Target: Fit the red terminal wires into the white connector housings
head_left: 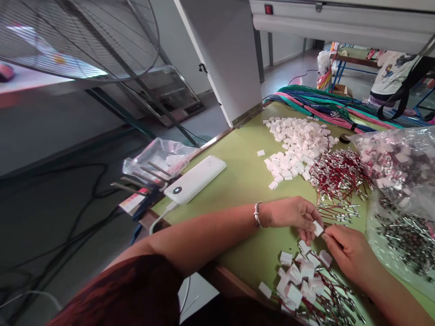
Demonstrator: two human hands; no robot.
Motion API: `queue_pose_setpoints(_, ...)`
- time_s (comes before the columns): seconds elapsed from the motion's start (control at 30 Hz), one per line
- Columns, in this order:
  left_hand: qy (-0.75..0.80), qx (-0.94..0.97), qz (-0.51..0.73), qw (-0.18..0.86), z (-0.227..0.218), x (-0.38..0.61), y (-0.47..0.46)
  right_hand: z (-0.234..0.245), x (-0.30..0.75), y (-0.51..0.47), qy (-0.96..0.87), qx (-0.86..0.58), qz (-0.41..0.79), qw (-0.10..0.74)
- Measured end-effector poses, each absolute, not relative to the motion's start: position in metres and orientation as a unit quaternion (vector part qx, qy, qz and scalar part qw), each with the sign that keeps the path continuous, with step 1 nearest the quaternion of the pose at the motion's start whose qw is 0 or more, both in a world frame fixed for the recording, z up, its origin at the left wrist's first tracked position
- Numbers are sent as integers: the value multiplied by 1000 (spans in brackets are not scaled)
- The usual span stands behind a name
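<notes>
My left hand (297,215), with a bracelet at its wrist, pinches a small white plastic connector housing (318,228). Close against its right side, the closed fingertips of my right hand (348,249) hold a thin wire, mostly hidden by the fingers. Below both hands lies a heap of white housings with dark red wires (295,283) attached, their metal ends pointing right. Just beyond my fingers, loose red wires with metal terminals (340,210) are spread out, next to a larger pile of red wires (340,174). Plain white housings (299,140) are heaped behind.
A white power bank (197,179) with a cable lies at the table's left edge. Right of my hands are a clear bag of housings (401,158) and a plastic sheet with dark terminals (408,242). Long coloured wire bundles (322,108) and a tape roll (344,138) lie farther back.
</notes>
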State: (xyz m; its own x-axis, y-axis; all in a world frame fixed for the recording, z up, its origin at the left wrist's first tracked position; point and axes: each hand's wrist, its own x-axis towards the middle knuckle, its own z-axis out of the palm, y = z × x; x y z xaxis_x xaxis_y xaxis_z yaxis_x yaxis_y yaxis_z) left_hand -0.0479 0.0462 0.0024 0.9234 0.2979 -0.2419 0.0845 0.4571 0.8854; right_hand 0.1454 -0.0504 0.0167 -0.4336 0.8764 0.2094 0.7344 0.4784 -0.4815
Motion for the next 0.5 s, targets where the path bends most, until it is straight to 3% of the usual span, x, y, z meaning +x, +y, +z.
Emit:
queue_pose_setpoints(0.13, 190, 554, 57, 809, 8, -47, 42, 14, 144, -51, -826, -486, 185, 217)
queue_pose_setpoints(0.2, 198, 633, 40, 747, 23, -54, 46, 18, 143, -53, -817, -488, 213, 221)
queue_pose_setpoints(0.27, 242, 753, 42, 611, 43, -69, 56, 26, 141, -55, -811, -485, 249, 210)
queue_pose_setpoints(0.37, 464, 833, 105, 281, 61, -93, 78, 38, 139, -59, -829, -452, 290, 155)
queue_pose_setpoints(0.43, 528, 831, 22, 174, 62, -103, 91, 40, 142, -59, -834, -450, 283, 146)
queue_pose_setpoints(0.5, 539, 829, -50, 138, 56, -107, 97, 34, 147, -54, -828, -480, 233, 174)
